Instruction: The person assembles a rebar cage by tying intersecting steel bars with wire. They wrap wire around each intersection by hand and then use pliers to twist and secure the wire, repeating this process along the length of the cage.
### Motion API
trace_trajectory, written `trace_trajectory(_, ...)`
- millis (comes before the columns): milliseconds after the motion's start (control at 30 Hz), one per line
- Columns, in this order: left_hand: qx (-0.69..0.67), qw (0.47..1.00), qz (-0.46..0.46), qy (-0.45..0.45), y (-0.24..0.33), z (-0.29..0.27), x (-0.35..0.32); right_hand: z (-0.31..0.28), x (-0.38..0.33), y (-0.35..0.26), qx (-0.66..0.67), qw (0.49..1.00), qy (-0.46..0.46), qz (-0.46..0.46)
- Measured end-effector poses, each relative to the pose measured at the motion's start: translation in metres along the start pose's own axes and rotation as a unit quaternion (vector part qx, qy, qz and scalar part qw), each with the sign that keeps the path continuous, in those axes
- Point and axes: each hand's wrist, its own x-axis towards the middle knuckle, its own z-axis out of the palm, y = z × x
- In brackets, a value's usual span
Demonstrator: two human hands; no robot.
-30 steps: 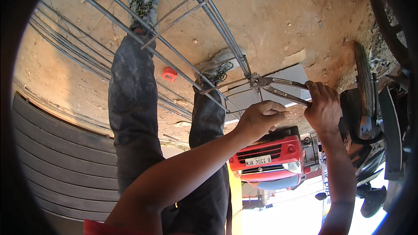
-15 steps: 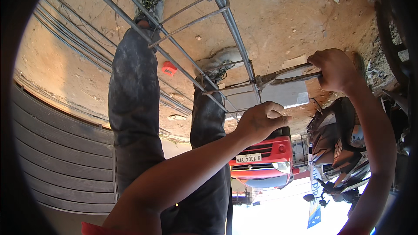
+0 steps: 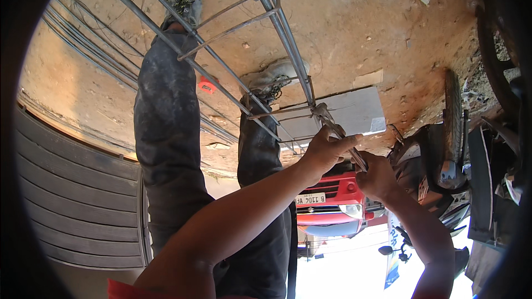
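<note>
My right hand (image 3: 378, 177) is closed round the handles of long steel pincers (image 3: 353, 155). Their jaws meet the corner of a rebar cage (image 3: 300, 69), where a thin square stirrup (image 3: 280, 113) joins the long bars. Next to the pincers is my left hand (image 3: 323, 155), fingers curled and thumb laid across the tool's shaft. What those fingers hold, if anything, is hidden. The cage slopes across the view over my two shoes (image 3: 277, 75).
An orange-red tape measure (image 3: 207, 84) and several loose bars (image 3: 91, 49) lie on the dirt ground. A grey board (image 3: 343, 112) is beyond the cage. A red car (image 3: 327, 191), a motorcycle (image 3: 429, 160) and a brown slatted panel (image 3: 77, 199) stand around.
My right hand has swung the pincer handles from the far right in towards my left hand, and the handles have come together. The left hand has barely moved.
</note>
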Motion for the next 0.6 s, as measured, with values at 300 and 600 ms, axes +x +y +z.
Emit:
trace_trajectory(300, 0.42, 0.897, -0.002, 0.138, -0.001, -0.012, -0.022, 0.097, -0.022, -0.036, 0.245, 0.965, 0.026, 0.09)
trace_trajectory(600, 0.391, 0.914, 0.015, 0.108, 0.026, -0.006, -0.046, 0.015, -0.037, -0.071, 0.521, 0.797, -0.236, 0.192)
